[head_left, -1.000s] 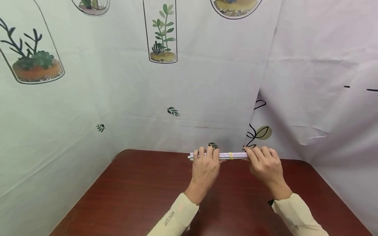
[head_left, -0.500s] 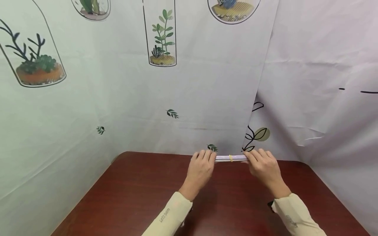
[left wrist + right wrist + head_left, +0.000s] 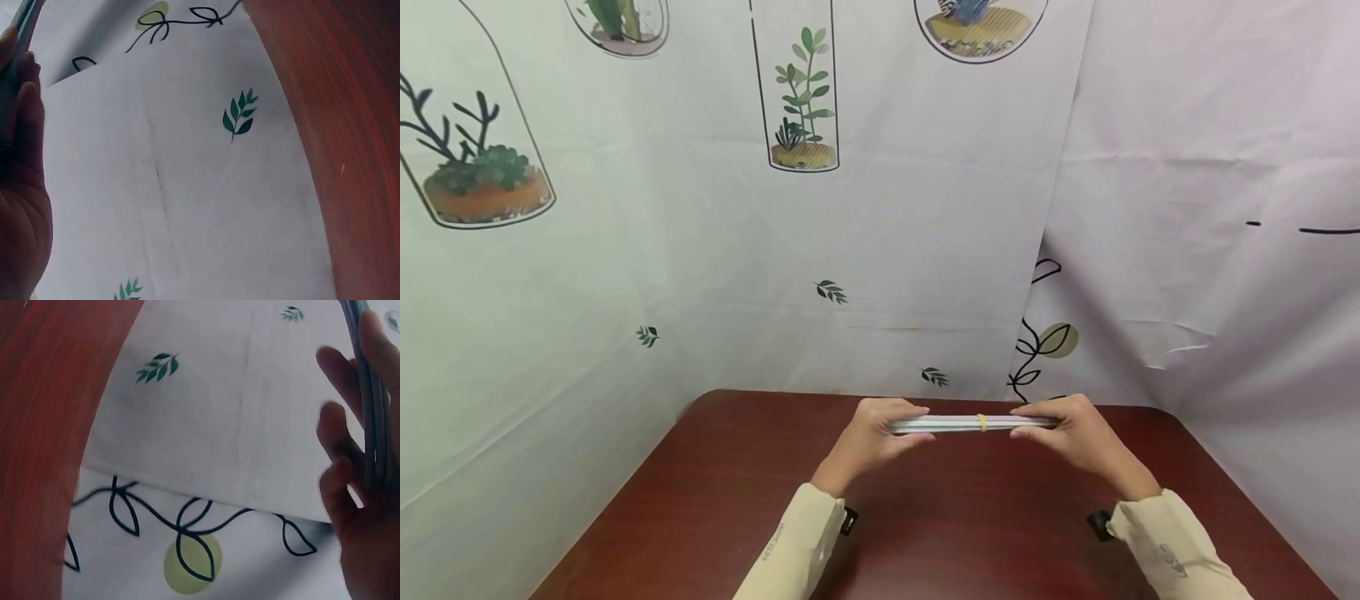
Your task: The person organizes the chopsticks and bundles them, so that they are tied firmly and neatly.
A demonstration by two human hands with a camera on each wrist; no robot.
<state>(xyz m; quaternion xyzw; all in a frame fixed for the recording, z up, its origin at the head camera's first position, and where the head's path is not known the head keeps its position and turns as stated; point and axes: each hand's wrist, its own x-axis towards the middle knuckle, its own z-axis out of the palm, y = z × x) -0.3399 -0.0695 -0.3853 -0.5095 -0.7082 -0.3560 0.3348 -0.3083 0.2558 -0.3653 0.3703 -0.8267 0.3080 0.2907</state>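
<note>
A bundle of long, thin, pale sticks (image 3: 951, 423) lies level between my two hands at the far side of the table. A yellow rubber band (image 3: 982, 422) circles it near its middle. My left hand (image 3: 871, 429) holds the left end, thumb below and fingers above. At the other end, my right hand (image 3: 1075, 427) grips the bundle between thumb and fingers. From the right wrist, the sticks (image 3: 375, 425) appear dark, running along the palm, with several fingers curled behind them. Only a short dark piece of the bundle (image 3: 26, 25) shows in the left wrist view.
The dark red wooden table (image 3: 760, 483) spreads under both arms, with rounded far corners. Behind it hangs a white cloth (image 3: 737, 250) printed with plants in jars and small leaves. A dark wrist device (image 3: 1101, 525) sits at the right cuff.
Both hands have turned from knuckles-up to thumbs facing me, and have come slightly lower in the view with the bundle. The left hand has shifted left, uncovering more of the sticks.
</note>
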